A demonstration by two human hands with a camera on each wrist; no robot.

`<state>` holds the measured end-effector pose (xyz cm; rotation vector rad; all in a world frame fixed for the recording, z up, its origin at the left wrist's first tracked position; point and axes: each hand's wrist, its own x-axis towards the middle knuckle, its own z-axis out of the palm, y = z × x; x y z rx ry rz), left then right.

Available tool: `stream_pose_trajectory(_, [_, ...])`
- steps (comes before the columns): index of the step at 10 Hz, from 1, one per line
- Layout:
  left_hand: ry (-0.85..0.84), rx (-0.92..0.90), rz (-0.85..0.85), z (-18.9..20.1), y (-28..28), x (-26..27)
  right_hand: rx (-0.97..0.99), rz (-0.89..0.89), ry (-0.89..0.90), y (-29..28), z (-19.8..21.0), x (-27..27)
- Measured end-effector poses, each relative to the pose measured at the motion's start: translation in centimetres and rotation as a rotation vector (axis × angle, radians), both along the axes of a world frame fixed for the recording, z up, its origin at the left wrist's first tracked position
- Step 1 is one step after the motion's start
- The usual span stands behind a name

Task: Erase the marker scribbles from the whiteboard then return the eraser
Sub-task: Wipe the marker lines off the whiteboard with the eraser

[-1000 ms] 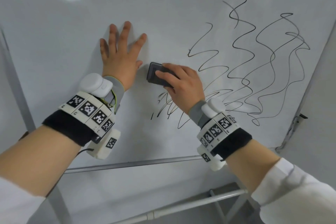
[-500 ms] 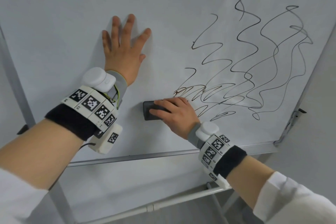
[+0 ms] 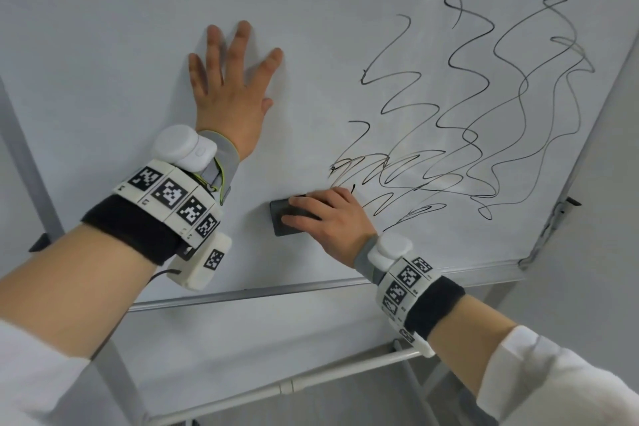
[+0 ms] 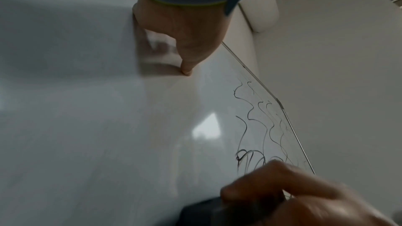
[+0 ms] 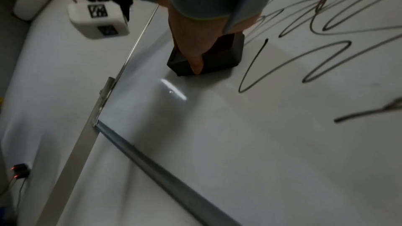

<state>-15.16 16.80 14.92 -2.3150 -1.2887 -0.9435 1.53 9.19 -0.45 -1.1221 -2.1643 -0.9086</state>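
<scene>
A white whiteboard [image 3: 103, 114] fills the head view, with black marker scribbles [image 3: 484, 107] over its right half. My right hand [image 3: 328, 218] grips a dark rectangular eraser [image 3: 281, 221] and holds it flat against the board, low down, just left of the scribbles' lower end. In the right wrist view the eraser [image 5: 219, 61] lies under my thumb beside the scribbles [image 5: 326, 40]. My left hand [image 3: 231, 86] rests flat on the bare board with its fingers spread, above and left of the eraser. In the left wrist view my left hand [image 4: 185, 37] presses the board.
The board's metal bottom rail [image 3: 276, 290] runs below both hands, and its right edge [image 3: 587, 149] slants down to a corner clip [image 3: 567, 207]. A stand crossbar [image 3: 311, 380] lies lower. A small device with red lights [image 5: 19, 173] sits on the floor.
My right hand has drawn the eraser downward on the board, from level with the left palm to near the bottom rail. The left hand stays put.
</scene>
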Motion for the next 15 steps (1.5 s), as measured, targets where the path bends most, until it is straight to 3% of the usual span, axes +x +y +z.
stream_pose_trajectory(6, [0.020, -0.002, 0.021, 0.2, -0.1, -0.3, -0.019, 0.031, -0.196, 0.2, 1.1, 1.4])
stream_pose_trajectory(9, [-0.010, -0.002, 0.020, 0.0, 0.1, 0.3, 0.145, -0.138, 0.256, 0.9, 9.9, 4.0])
stream_pose_trajectory(10, [-0.004, -0.001, 0.029, -0.2, 0.1, 0.3, 0.154, -0.141, 0.294, 1.1, 9.9, 4.5])
stream_pose_trajectory(13, [0.004, -0.010, 0.062, -0.4, -0.2, 1.1, 0.067, -0.063, 0.053, -0.4, 2.2, 4.8])
stream_pose_trajectory(14, [0.008, -0.012, 0.080, -0.5, -0.5, 1.4, 0.041, -0.066, 0.009, -0.7, 2.6, 5.0])
stream_pose_trajectory(15, [0.005, -0.011, 0.094, -0.7, -0.4, 1.7, 0.069, -0.087, 0.118, -0.5, 5.4, 5.7])
